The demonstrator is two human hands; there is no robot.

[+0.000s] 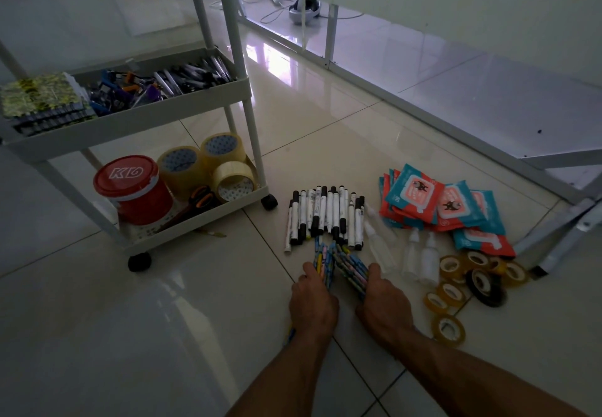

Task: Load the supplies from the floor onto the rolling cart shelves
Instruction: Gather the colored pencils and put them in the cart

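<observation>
A bunch of colourful pencils (338, 262) lies on the tiled floor, and both hands close around it: my left hand (312, 299) on its left side, my right hand (384, 302) on its right. Just beyond lie several black-and-white markers (325, 214). To the right are wet-wipe packs (439, 205), small clear bottles (420, 257) and several small tape rolls (469, 283). The white rolling cart (228, 201) stands at the left; its lower shelf holds a red bucket (133, 188), big tape rolls (208, 162) and scissors (198, 201). The shelf above holds pens (192, 78) and pads (42, 101).
A white metal frame (456, 130) of a glass partition runs diagonally behind the supplies, with a grey bracket (566, 231) at the right. A headset with cables (304, 9) lies beyond it. Open tiled floor (97, 319) lies to the left of my hands.
</observation>
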